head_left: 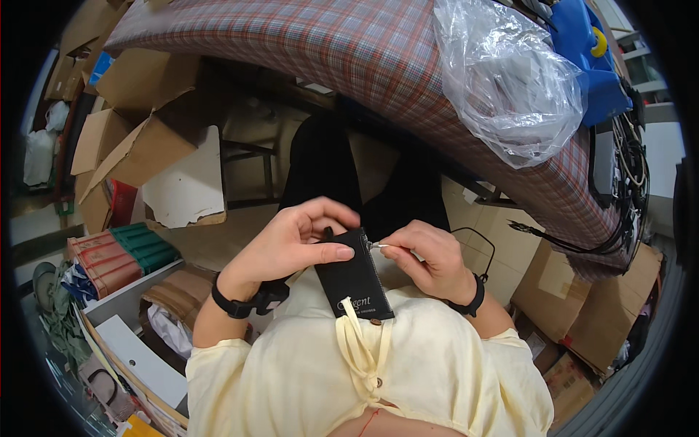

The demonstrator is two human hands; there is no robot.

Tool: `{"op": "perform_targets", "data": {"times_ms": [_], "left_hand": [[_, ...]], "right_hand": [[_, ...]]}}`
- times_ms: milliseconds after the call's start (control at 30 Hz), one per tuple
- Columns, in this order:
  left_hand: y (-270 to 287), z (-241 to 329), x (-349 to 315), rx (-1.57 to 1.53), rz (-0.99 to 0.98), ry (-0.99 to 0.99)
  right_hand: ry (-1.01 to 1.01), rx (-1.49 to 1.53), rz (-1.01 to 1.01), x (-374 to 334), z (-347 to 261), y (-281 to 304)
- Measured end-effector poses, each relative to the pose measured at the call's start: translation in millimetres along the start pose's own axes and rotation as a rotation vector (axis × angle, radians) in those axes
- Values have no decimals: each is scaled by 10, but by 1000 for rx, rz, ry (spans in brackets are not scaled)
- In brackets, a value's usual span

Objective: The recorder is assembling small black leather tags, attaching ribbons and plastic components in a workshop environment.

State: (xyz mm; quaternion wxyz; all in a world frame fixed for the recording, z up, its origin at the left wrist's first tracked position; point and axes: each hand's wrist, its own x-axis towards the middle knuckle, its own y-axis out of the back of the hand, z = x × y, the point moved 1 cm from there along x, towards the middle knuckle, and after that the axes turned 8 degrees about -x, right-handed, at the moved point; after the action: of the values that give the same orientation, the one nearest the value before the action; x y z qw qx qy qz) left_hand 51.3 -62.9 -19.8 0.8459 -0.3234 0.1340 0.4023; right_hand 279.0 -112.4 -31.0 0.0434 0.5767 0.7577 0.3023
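Observation:
A flat black zippered pouch with pale lettering lies slantwise in front of my chest, its lower end against my cream shirt. My left hand grips its upper left part, thumb on the front face and the fingers partly hidden behind. Along the pouch's right edge runs a zipper. Near its top end, my right hand pinches a small silvery zipper pull between thumb and fingers. Whether the zipper is parted cannot be made out.
Ahead is a table under a plaid cloth, bearing a clear plastic bag and a blue plastic object. Open cardboard boxes crowd the left, beside red and green bins. Another carton stands right, below hanging cables.

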Motion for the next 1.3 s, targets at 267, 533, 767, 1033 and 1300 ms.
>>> {"op": "perform_targets", "data": {"times_ms": [267,533,767,1033,1300], "left_hand": [[-67,1,-9,40,89,-41],[-78,-286,96,-329,145,-108],[38,-281,113,-407,253,-254],[169,-200,64,-370,172,-275],[167,-191,32,-398,86,-291]], "right_hand": [[62,20,-74,107,25,29],[32,3,123,-69,96,-37],[-96,12,-11,95,-159,295],[185,-741,101,707,-934,1739],[139,-1221,25,1981,-586,2178]]}}
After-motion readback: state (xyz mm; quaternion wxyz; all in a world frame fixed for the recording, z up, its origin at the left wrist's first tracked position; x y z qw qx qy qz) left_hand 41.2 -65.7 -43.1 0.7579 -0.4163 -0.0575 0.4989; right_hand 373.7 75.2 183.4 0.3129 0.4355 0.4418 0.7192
